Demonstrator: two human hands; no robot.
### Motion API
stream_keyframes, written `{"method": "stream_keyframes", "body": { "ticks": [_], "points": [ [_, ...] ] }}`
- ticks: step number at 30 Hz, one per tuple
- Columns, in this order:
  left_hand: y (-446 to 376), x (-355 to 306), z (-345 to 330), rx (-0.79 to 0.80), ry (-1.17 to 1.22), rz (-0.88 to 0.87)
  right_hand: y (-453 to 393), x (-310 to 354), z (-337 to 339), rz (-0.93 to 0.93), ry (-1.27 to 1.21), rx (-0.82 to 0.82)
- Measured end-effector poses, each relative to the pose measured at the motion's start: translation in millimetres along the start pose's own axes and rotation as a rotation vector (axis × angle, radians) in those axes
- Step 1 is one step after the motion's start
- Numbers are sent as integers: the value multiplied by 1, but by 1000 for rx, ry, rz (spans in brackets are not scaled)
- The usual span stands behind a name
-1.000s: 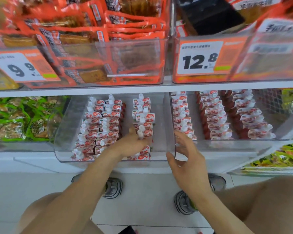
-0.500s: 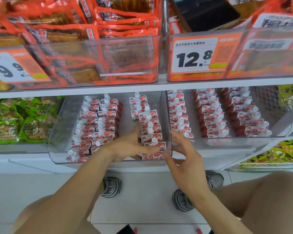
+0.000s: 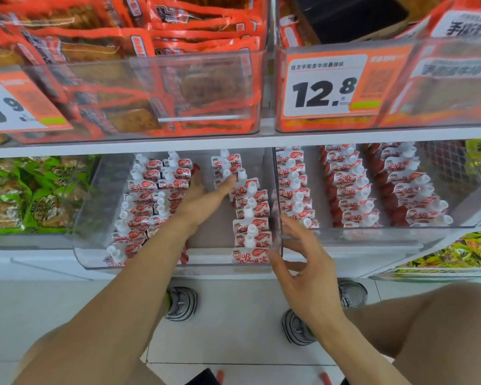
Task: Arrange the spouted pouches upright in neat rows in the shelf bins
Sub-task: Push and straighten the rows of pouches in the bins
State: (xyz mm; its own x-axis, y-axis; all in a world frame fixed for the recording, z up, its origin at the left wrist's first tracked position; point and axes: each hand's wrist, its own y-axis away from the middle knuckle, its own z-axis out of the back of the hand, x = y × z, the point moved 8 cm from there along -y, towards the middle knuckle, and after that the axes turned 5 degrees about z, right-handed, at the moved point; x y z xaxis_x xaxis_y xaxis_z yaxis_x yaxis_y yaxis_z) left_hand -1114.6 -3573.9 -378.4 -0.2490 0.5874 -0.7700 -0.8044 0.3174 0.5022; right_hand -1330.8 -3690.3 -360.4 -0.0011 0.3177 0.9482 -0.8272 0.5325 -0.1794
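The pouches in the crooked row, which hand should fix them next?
Probably the left hand: it is inside the bin, fingers touching that row. The right hand is outside the front wall.

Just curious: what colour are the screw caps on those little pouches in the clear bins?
White, on red-and-white spouted pouches; the head view shows them clearly.

We see the spouted pouches (image 3: 250, 215), red-and-white with white screw caps, standing upright in two clear shelf bins. In the left bin (image 3: 95, 218), at about 9 o'clock, two packed rows fill its left half, a looser single row runs along its right wall, and a bare gap lies between them. In the right bin (image 3: 467, 215), toward 3 o'clock, we count three straight rows, spouts up, with bare strips of floor between rows.
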Motion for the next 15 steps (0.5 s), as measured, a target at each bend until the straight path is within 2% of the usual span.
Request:
{"method": "stream_keyframes", "body": {
  "ticks": [3, 7, 11, 15],
  "points": [
    [-14, -13, -31, 94, 145, -18, 1, -1, 0, -6, -13, 9],
    [-15, -20, -60, 260, 115, -94, 1, 0, 0, 0, -9, 14],
    [-33, -21, -46, 154, 169, -76, -1, -2, 2, -6, -29, 24],
    [-32, -31, -66, 145, 152, -137, 3, -2, -1, 13, -22, -52]
  ]
}}
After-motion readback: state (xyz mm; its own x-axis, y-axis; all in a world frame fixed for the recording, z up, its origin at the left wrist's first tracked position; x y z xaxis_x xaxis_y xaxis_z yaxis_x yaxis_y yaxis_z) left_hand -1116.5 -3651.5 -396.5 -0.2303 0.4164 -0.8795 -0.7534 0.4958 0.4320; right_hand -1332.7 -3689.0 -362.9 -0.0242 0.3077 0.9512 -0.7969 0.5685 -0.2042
